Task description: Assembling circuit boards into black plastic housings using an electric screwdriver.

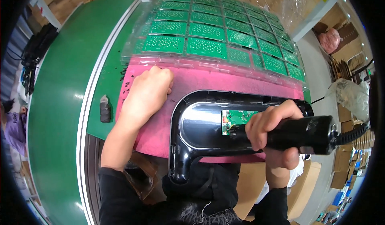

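Observation:
A black electric screwdriver [298,135] lies almost level in my right hand [274,129], whose fingers wrap round its body. Its tip end points left, at the green circuit board [234,116] inside a glossy black plastic housing [196,123]; the bit itself is hard to see. My left hand [150,86] is closed, knuckles up, over the pink mat [192,78] left of the housing. Whatever its curled fingers hold, if anything, is hidden. Small black screws [126,86] are scattered beside that hand, near the mat's left edge.
Clear plastic trays [176,58] with rows of green circuit boards [206,48] stand beyond the mat. A dark wrapped cylinder [105,112] rests left of the mat. The screwdriver's coiled cable [353,135] runs right. Cardboard boxes [248,185] are below the bench's near edge.

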{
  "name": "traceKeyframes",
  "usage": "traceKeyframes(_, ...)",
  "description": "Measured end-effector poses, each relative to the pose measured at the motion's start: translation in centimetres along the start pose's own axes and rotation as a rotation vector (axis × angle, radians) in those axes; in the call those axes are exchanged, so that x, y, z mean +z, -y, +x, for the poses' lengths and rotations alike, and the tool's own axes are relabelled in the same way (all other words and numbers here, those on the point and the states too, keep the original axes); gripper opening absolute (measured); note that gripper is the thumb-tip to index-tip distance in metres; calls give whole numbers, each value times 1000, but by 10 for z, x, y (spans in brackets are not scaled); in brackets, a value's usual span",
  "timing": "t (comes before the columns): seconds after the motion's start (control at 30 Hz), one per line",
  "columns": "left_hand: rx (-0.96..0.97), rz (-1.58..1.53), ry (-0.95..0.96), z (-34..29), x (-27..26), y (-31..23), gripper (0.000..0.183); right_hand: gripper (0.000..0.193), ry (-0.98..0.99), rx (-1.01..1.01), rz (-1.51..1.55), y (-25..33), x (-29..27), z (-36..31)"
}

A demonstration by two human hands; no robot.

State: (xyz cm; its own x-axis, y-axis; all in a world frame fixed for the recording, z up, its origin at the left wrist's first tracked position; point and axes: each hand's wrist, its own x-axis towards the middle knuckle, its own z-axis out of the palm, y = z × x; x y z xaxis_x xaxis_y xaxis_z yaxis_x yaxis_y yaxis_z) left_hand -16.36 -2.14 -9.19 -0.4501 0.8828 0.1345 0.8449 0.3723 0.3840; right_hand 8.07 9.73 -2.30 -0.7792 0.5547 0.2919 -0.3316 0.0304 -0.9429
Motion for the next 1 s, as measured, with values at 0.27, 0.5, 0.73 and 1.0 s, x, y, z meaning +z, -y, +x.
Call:
traceKeyframes(0.27, 8, 68, -41, -4, 1, -2, 5, 60, 183, 22, 88, -7, -11, 7)
traceKeyframes(0.5, 34, 140, -51, -8, 0, 0, 7, 60, 124, 59, 93, -6, -4, 9)
traceKeyframes(0.73, 436, -370, -191, 11, -6, -37, 10, 49, 276, 68, 143, -4, -19, 8)
traceKeyframes(1.0, 602, -441, 82, -3, 18, -65, 14, 43, 248, 105, 148, -8, -19, 3)
